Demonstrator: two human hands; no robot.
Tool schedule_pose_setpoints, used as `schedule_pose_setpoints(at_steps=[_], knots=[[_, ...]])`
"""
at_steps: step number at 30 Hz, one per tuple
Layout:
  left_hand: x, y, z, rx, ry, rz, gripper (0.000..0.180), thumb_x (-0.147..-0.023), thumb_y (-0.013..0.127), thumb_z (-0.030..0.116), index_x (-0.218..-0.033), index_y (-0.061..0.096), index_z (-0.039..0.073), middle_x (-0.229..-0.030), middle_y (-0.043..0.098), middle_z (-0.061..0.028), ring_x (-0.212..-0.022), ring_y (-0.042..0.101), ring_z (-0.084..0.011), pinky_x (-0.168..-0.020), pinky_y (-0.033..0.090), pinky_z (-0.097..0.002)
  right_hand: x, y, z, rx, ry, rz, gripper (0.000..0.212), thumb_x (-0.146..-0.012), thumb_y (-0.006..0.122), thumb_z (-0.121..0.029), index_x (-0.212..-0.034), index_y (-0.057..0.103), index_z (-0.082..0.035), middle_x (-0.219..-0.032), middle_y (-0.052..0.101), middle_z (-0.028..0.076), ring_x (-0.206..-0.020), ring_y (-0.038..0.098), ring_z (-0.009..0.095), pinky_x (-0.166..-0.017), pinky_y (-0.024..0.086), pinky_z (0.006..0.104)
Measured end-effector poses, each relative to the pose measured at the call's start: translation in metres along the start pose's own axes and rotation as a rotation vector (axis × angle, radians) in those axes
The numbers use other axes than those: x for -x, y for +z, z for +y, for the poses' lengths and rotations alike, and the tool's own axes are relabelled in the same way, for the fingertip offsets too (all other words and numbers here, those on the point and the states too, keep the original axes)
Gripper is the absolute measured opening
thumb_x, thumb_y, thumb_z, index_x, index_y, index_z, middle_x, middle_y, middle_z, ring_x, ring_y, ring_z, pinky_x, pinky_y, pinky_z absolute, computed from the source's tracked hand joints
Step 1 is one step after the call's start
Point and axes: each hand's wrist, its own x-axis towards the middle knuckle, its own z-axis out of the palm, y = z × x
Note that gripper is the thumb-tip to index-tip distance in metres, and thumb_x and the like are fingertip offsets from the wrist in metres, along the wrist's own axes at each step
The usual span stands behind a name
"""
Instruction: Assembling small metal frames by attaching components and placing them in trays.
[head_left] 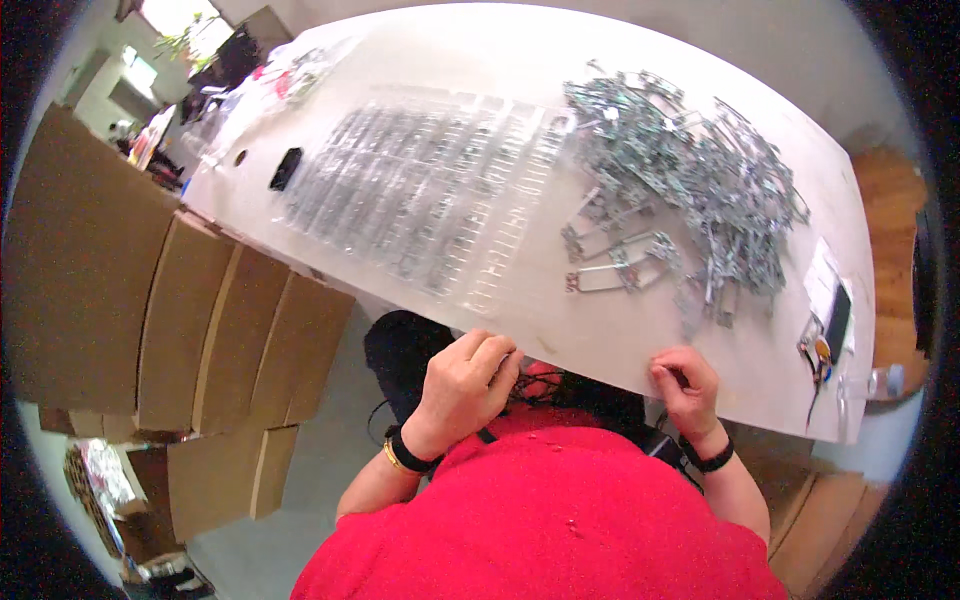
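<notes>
At the near edge of a white desk (600, 335), a person in a red shirt (540, 510) sits with both bare hands raised over the rim, well apart from each other. The left hand (465, 380), a black band (400, 445) and a gold-coloured bracelet (392, 455) at its wrist, is nearest the close corner of a clear plastic tray (400, 190); its grip is curled inward, the back of the hand hiding the fingertips, so whether it pinches anything cannot be told. The right hand (688, 390), another black band (712, 458) at its wrist, bends thumb and fingers toward one another just over the edge; whether that grip is pressed together or pinching a small item cannot be told either. Beyond it, on the right half of the desk, lies a tangled heap of small metal parts (690, 175), a few strays spread along its near left side. The tray, ribbed with rows of narrow pockets, stretches across the left half, its right end close to the heap. A small black object (287, 169) lies past its left end, with plastic bags (290, 80) at the far left corner. A dark flat object (838, 322) rests on white paper (822, 275) at right, near a clear bottle (865, 385). Brown cardboard cartons (90, 260) stand at left.
</notes>
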Motion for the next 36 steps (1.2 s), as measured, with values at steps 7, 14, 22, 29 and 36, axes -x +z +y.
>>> schedule_pose_setpoints(at_steps=[7,14,22,29,36], knots=[[-0.019,0.041,0.024,0.125,0.105,-0.075,0.015,-0.087,0.076,0.002,-0.100,0.067,0.002,-0.100,0.068,-0.0178,-0.076,0.070,-0.0325,-0.066,0.058,-0.0383,-0.002,-0.003,0.004,0.043,-0.131,-0.029,0.012,-0.088,0.078,-0.001,-0.097,0.072,-0.005,-0.096,0.074,0.010,-0.085,0.069,0.025,-0.075,0.054,0.0346],[-0.055,0.084,0.034,-0.015,-0.049,-0.051,0.041,-0.092,0.069,0.006,-0.131,0.056,0.002,-0.138,0.054,-0.0263,-0.095,0.070,-0.0453,-0.077,0.060,-0.0487,-0.003,-0.005,0.004,0.045,-0.157,-0.032,0.013,-0.087,0.080,-0.003,-0.096,0.071,-0.006,-0.097,0.074,0.011,-0.087,0.070,0.028,-0.076,0.055,0.0381],[-0.065,0.112,0.023,-0.200,-0.215,-0.156,0.045,-0.096,0.062,0.012,-0.139,0.052,0.004,-0.136,0.059,-0.0269,-0.098,0.070,-0.0487,-0.080,0.059,-0.0533,-0.004,-0.005,0.004,-0.004,-0.170,-0.072,0.011,-0.087,0.079,-0.005,-0.094,0.070,-0.007,-0.094,0.073,0.011,-0.085,0.070,0.029,-0.075,0.055,0.0375],[-0.049,0.116,-0.002,-0.099,-0.084,-0.113,0.024,-0.098,0.059,0.006,-0.121,0.063,0.001,-0.109,0.070,-0.0241,-0.086,0.072,-0.0414,-0.073,0.058,-0.0479,0.000,-0.004,0.004,0.026,-0.134,-0.061,0.011,-0.088,0.079,-0.006,-0.095,0.071,-0.007,-0.093,0.073,0.010,-0.082,0.068,0.029,-0.071,0.054,0.0365],[-0.050,0.096,0.016,0.251,-0.172,-0.128,0.016,-0.100,0.060,0.006,-0.114,0.065,0.000,-0.096,0.070,-0.0227,-0.086,0.072,-0.0355,-0.075,0.056,-0.0442,0.000,-0.004,0.004,-0.033,-0.089,-0.047,0.010,-0.090,0.079,-0.006,-0.096,0.071,-0.007,-0.095,0.073,0.011,-0.082,0.068,0.027,-0.072,0.054,0.0362]])
